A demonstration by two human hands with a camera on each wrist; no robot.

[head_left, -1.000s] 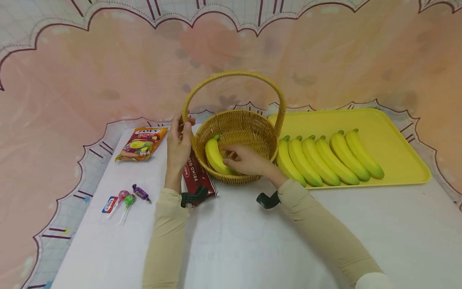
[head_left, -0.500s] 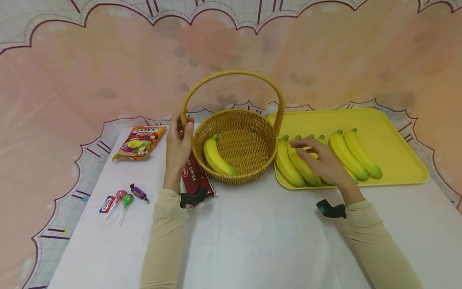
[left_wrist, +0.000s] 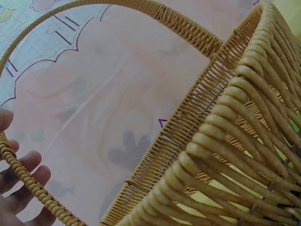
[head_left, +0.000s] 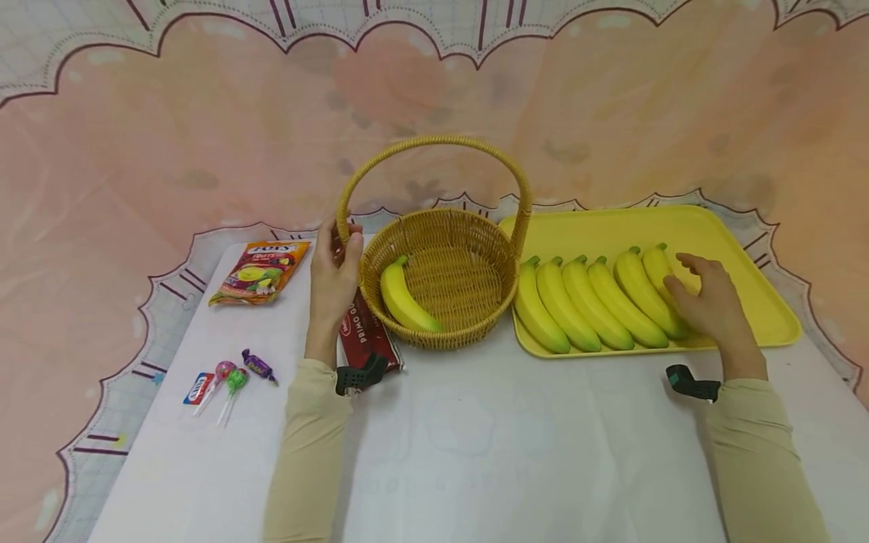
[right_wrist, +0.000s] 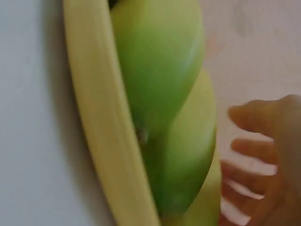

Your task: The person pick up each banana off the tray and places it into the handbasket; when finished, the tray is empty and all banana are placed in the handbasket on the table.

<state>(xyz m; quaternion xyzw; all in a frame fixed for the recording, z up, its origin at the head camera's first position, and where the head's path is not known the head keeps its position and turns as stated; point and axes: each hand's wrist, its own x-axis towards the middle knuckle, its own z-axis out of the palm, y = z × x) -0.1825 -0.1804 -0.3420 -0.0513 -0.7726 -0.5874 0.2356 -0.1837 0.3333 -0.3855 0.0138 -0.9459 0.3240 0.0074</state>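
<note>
A table covered in a white cloth (head_left: 475, 452) carries everything. At its middle stands a round wicker basket with a tall arched handle (head_left: 441, 302); just beside it on the right lies a flat yellow plastic tray (head_left: 747, 241). A dark red snack packet (head_left: 363, 335) lies partly tucked under the basket's left side. Farther left sit an orange candy bag (head_left: 261, 271), two lollipops (head_left: 229, 377), a purple wrapped sweet (head_left: 259, 366) and a small blue-and-white wrapped candy (head_left: 199, 388).

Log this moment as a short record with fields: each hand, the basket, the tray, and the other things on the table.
left hand: grips the base of the basket handle
right hand: open, on the rightmost banana on the tray
basket: wicker, one banana inside
tray: yellow, six bananas in a row
table: white; snack bag, red packet, candies to the left
</note>
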